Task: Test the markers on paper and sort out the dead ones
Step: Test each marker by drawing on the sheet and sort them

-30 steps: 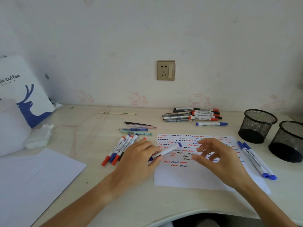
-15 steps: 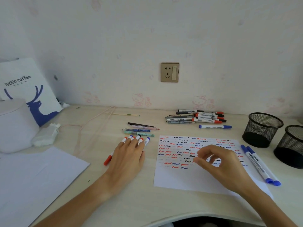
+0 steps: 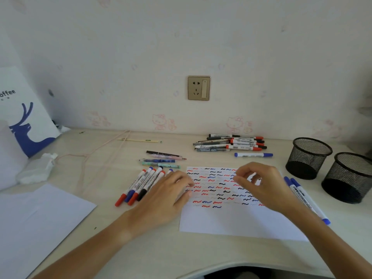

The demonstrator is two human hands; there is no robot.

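Note:
A white test sheet covered with red, blue and black squiggles lies in front of me. My left hand rests palm down at the sheet's left edge, empty, right beside a row of several capped markers. My right hand hovers over the squiggles with fingers loosely curled and nothing visible in them. A pile of several markers lies at the back, with a single blue marker in front of it. Two blue markers lie along the sheet's right edge.
Two black mesh cups stand at the right. Several pens lie behind the marker row. A blank sheet lies front left, with a crumpled tissue and a white paper bag behind it. A pink cord runs across the desk.
My left hand laid the blue marker it held down with the row on the left and now rests empty at the sheet's edge. My right hand shifted slightly back over the squiggles.

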